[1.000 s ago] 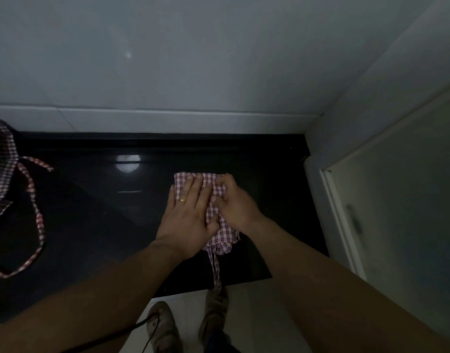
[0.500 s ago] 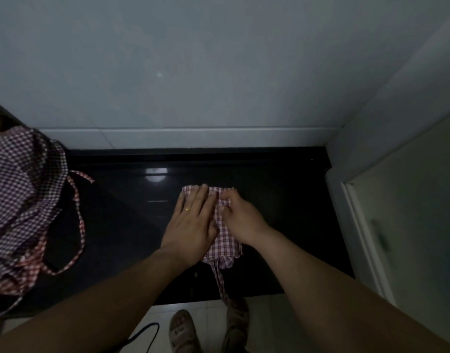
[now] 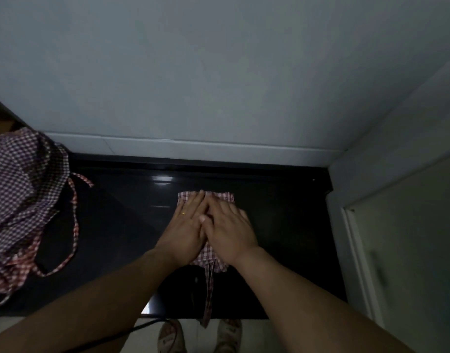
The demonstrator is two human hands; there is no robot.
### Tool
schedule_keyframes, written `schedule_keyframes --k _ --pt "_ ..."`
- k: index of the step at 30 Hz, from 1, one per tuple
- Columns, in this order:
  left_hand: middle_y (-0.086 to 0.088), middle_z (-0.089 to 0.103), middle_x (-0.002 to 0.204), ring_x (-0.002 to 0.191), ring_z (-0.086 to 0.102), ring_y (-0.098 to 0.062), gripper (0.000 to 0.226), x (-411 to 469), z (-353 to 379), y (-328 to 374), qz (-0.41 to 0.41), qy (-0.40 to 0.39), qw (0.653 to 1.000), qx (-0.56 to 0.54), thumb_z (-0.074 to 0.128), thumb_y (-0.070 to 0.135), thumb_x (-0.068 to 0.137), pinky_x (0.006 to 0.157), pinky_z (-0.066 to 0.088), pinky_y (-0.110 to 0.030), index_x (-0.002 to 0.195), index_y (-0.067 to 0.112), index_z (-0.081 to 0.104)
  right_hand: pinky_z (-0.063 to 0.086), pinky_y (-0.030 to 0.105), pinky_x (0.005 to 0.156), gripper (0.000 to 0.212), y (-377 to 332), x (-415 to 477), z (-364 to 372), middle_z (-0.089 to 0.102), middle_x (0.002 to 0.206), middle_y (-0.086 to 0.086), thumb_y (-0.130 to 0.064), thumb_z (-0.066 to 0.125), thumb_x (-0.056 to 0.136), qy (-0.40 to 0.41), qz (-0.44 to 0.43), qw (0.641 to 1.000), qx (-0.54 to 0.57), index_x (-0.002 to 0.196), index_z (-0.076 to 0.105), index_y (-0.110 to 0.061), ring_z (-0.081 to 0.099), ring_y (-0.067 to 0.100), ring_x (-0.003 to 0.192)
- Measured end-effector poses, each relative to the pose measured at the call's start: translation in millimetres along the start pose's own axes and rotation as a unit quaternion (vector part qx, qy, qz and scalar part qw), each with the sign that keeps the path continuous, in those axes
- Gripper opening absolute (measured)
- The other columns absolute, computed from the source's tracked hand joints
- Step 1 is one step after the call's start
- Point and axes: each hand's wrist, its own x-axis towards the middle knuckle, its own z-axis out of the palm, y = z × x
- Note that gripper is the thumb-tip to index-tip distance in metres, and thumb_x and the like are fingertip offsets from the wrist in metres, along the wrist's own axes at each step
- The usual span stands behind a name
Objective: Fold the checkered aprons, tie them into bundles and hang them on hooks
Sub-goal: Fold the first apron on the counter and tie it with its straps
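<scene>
Checkered apron (image 3: 220, 196) lies folded small on the bench (image 3: 282, 225), long axis near-to-far, its strap (image 3: 208, 289) trailing off the near edge. We press it flat with our left hand (image 3: 185, 231) and right hand (image 3: 230, 233), fingers (image 3: 193, 203) straight, gripping nothing. Tying and hanging remain; a heap of aprons (image 3: 22, 189) at left waits unfolded

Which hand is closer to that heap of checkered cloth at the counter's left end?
Left. The left hand lies flat on the folded apron, toward the heap; the right hand lies beside it, farther off.
</scene>
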Motion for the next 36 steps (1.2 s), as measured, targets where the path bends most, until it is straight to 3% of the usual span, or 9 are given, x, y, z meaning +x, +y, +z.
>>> schedule_keyframes --k 4,10,17,19,23,25,27,30,36 --pt "0.002 -0.001 0.173 0.161 -0.006 -0.012 0.06 -1 1 -9 -0.034 0.04 0.998 -0.016 0.02 0.04 0.112 0.131 -0.005 -0.035 0.167 0.021 0.009 0.035 0.042 0.117 0.055 0 13 6 0.047 0.152 0.005 -0.03 0.036 0.105 0.025 -0.022 0.993 -0.115 0.158 0.035 -0.016 0.043 0.025 0.138" --pt "-0.001 0.001 0.175 0.16 -0.01 -0.011 0.064 2 8 -8 -0.047 0.079 0.995 0.043 0.014 0.041 0.108 0.131 -0.007 -0.043 0.168 0.018 0.011 0.004 0.049 0.13 0.066 19 19 21 0.008 0.174 0.004 -0.04 0.011 0.105 0.007 -0.037 0.992 -0.122 0.166 0.01 -0.016 0.001 0.02 0.161" --pt "0.0 -0.004 0.176 0.16 -0.011 -0.012 0.064 -5 -3 -2 -0.081 0.043 0.996 0.003 0.019 0.045 0.111 0.131 -0.002 -0.044 0.168 0.021 0.001 -0.002 0.05 0.129 0.067 21 23 23 0.004 0.174 0.0 -0.043 0.01 0.104 -0.012 -0.032 0.992 -0.12 0.167 0.005 -0.021 -0.001 0.017 0.16" --pt "-0.001 0.018 0.173 0.159 0.014 -0.018 0.063 -31 -6 6 -0.149 0.106 0.98 -0.075 0.037 0.044 0.109 0.129 0.017 -0.045 0.165 0.022 0.021 -0.004 0.05 0.129 0.065 17 24 19 0.002 0.175 -0.001 -0.041 0.016 0.106 -0.033 -0.02 0.994 -0.106 0.167 0.003 -0.022 -0.002 0.016 0.16" --pt "0.001 0.057 0.117 0.095 0.057 -0.008 0.014 -90 -4 30 -0.338 0.167 0.902 -0.212 0.06 0.035 0.101 0.078 0.048 -0.03 0.106 0.025 0.051 -0.001 0.051 0.129 0.062 1 17 -4 0.01 0.173 0.0 -0.042 0.03 0.108 -0.03 -0.005 0.997 -0.067 0.166 0.015 -0.022 0.006 0.018 0.16" --pt "0.002 0.063 0.107 0.084 0.055 -0.002 0.014 -97 0 39 -0.387 0.112 0.873 -0.277 0.062 0.037 0.101 0.065 0.041 -0.023 0.1 0.025 0.055 0.026 0.047 0.123 0.047 -5 -3 -19 0.044 0.156 0.002 -0.037 0.044 0.105 0.07 0.003 0.997 -0.035 0.15 0.046 -0.022 0.038 0.023 0.146" --pt "0.006 0.064 0.097 0.08 0.055 -0.002 0.018 -96 -1 46 -0.4 0.088 0.865 -0.289 0.063 0.04 0.1 0.061 0.039 -0.024 0.101 0.023 0.058 0.053 0.042 0.092 0.014 -7 -38 -28 0.064 0.11 -0.004 -0.031 0.052 0.101 0.142 0.025 0.989 0.038 0.108 0.062 -0.025 0.062 0.018 0.103" --pt "0.01 0.058 0.088 0.076 0.053 -0.004 0.023 -93 -6 52 -0.423 0.097 0.845 -0.311 0.058 0.042 0.101 0.057 0.035 -0.024 0.103 0.019 0.056 0.058 0.048 0.067 0.031 0 -88 -9 0.066 0.074 -0.003 -0.042 0.051 0.099 0.036 0.155 0.969 0.19 0.078 0.06 -0.023 0.065 0.018 0.068" --pt "-0.006 0.076 0.088 0.083 0.074 -0.025 0.022 -96 7 59 -0.422 0.064 0.772 -0.47 0.064 0.036 0.095 0.081 0.063 -0.048 0.097 0.015 0.068 0.051 0.029 0.068 0.019 -16 -118 30 0.068 0.078 -0.007 -0.032 0.068 0.097 -0.014 0.246 0.95 0.193 0.082 0.062 -0.021 0.065 0.012 0.076"
